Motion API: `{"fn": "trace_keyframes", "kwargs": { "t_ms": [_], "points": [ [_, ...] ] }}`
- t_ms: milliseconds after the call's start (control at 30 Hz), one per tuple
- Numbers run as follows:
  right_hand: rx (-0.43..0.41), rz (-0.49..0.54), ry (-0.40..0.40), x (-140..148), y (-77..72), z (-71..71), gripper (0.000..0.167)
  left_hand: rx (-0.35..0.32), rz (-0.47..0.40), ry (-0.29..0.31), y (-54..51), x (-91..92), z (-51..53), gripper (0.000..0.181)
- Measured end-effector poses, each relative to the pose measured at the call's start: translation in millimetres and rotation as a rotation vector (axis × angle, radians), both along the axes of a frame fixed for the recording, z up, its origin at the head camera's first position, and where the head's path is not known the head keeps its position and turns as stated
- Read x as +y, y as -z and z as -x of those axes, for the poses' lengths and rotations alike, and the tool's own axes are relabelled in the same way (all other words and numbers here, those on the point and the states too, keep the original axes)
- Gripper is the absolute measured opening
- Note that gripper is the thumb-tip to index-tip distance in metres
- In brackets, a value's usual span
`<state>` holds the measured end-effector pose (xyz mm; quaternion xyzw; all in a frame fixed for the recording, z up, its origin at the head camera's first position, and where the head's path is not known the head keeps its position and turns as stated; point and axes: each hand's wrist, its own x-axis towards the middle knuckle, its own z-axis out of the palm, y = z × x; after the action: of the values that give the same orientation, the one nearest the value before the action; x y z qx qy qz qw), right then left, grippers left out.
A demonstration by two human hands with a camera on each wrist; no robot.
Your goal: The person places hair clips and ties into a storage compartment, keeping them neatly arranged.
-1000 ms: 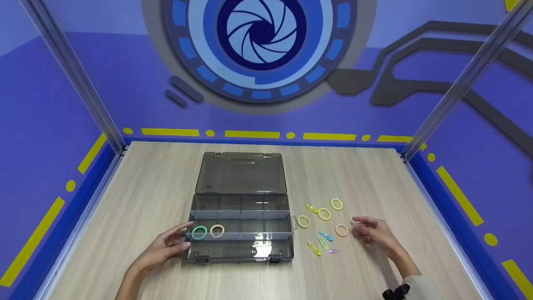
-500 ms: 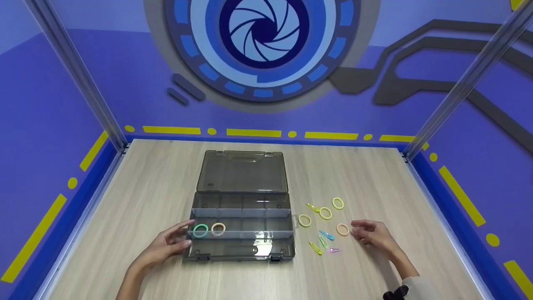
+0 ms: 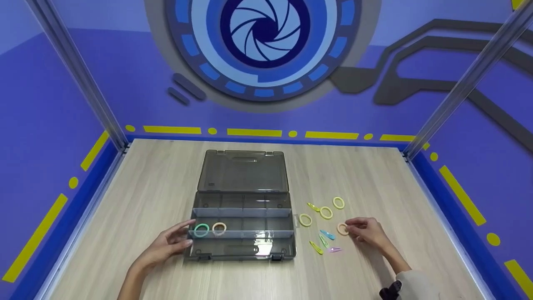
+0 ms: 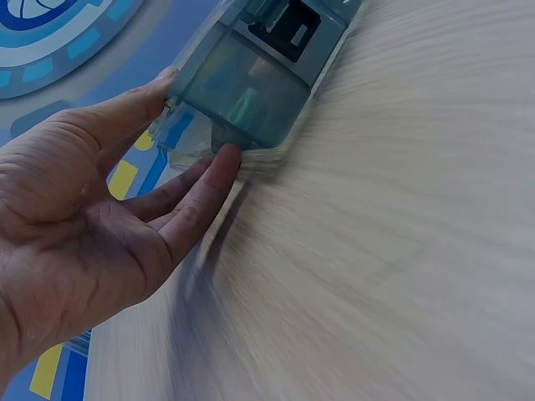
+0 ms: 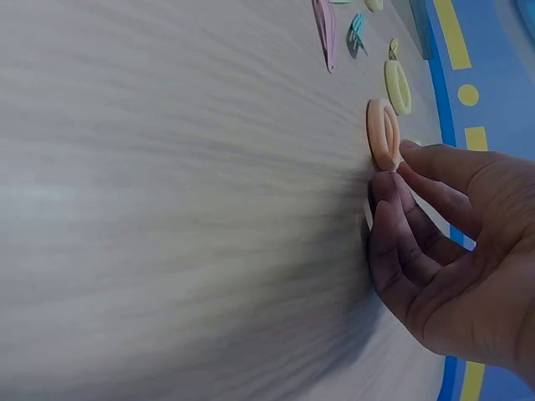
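A smoky clear box (image 3: 245, 247) lies with its lid (image 3: 243, 171) laid back. A green ring (image 3: 201, 230) and an orange ring (image 3: 219, 229) are in its middle row at the left. My left hand (image 3: 160, 250) touches the box's left side, thumb and fingers spread in the left wrist view (image 4: 109, 200). My right hand (image 3: 371, 235) is at a peach ring (image 3: 342, 228) on the table; in the right wrist view, thumb and fingertips of the hand (image 5: 460, 251) pinch the near edge of that ring (image 5: 382, 134).
Yellow rings (image 3: 305, 220) lie right of the box, with a yellow clip (image 3: 313, 207) at the back. Nearer the front are a blue clip (image 3: 327, 235), a green clip (image 3: 324, 240), a yellow-green clip (image 3: 316, 247) and a purple clip (image 3: 335, 249). Printed walls (image 3: 250, 118) enclose the table.
My right hand has moved left onto the peach ring and now pinches its edge. The left hand stays at the box. The head view has shifted slightly.
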<state>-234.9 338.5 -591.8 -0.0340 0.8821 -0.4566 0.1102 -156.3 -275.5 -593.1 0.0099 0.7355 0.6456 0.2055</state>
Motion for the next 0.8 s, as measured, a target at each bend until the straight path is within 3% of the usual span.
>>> {"fn": "trace_keyframes", "kwargs": {
  "t_ms": [500, 800],
  "points": [
    [0.078, -0.113, 0.049, -8.4, 5.6, 2.1, 0.009, 0.009, 0.015, 0.006, 0.0, -1.5, -0.8, 0.069],
    [0.074, -0.089, 0.055, -7.7, 1.4, 0.4, 0.012, 0.0, 0.013, 0.016, -0.6, -1.6, 1.8, 0.069]
  ]
}}
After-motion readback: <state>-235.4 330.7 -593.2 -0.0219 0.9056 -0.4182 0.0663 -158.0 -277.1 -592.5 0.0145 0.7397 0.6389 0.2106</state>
